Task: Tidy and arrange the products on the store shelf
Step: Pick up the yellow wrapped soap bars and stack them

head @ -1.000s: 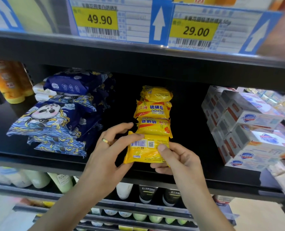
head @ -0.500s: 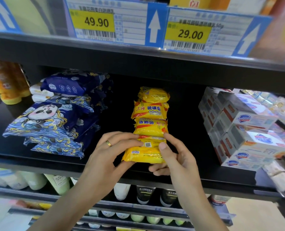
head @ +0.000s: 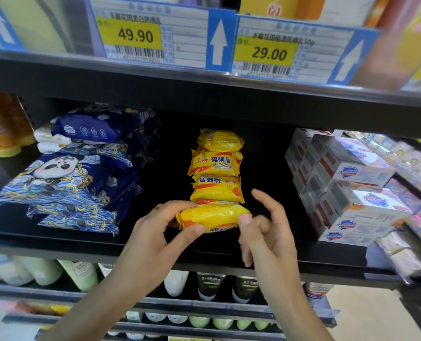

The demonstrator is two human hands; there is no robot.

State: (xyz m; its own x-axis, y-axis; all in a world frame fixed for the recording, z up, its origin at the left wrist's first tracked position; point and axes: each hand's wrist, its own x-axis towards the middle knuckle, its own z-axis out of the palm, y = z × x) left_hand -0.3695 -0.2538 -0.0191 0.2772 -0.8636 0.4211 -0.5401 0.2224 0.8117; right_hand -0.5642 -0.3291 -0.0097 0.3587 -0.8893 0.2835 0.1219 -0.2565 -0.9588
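Note:
A row of yellow sulfur soap packs runs back from the middle of the black shelf. The front yellow soap pack is tipped with its edge toward me. My left hand pinches its left end between thumb and fingers. My right hand is at its right end; the thumb tip touches the wrapper while the other fingers are spread and blurred, off the pack.
Blue panda wipe packs are stacked to the left, orange bottles at the far left. White boxed soaps are stacked to the right. Price tags hang on the shelf above. Bottles fill the shelf below.
The front soap pack has been turned from barcode side up toward its printed face. My right-hand fingers have let go and spread; the left hand keeps its grip.

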